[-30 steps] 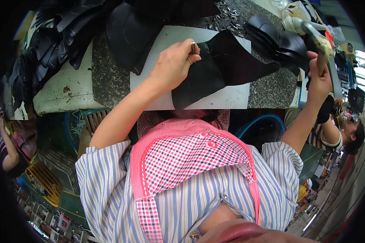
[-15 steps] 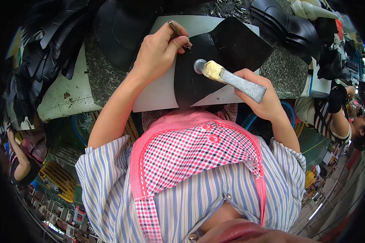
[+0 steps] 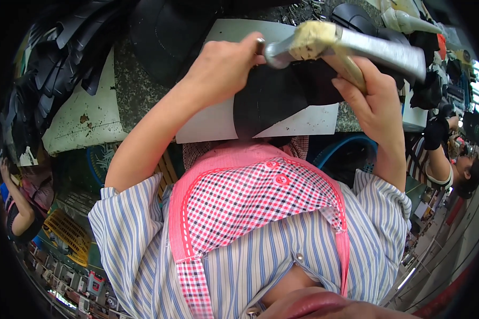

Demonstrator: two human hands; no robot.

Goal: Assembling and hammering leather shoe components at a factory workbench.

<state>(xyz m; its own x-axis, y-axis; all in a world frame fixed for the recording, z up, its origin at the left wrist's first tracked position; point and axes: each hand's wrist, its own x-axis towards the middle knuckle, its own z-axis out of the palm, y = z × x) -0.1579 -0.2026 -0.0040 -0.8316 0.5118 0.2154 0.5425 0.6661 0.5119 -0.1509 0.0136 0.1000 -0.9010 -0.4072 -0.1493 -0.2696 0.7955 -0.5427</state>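
Note:
My left hand [image 3: 223, 66] is closed around a metal punch [image 3: 259, 46], whose top end shows above the fingers; its lower end is hidden. In my right hand [image 3: 375, 101] is the wooden handle of a hammer [image 3: 380, 50]. The hammer's metal head has yellowish wrapping around its middle, and its round face is beside the punch's top; whether they touch I cannot tell. Under both hands, a curved black sheet piece [image 3: 269, 106], leather-like, lies on a white board [image 3: 308, 125].
Black curved pieces are heaped at the left [image 3: 64, 58], and a black stack [image 3: 354, 18] stands at the far right. A white nozzled bottle [image 3: 402, 21] lies beyond it. Below the table are a blue-rimmed basket [image 3: 324, 151] and a yellow crate [image 3: 66, 236]. Another person [image 3: 436, 167] works at the right.
The hammer has come up off the black sheet and swung away from me, its face now beside the punch. My left hand has shifted slightly right, with the punch more upright.

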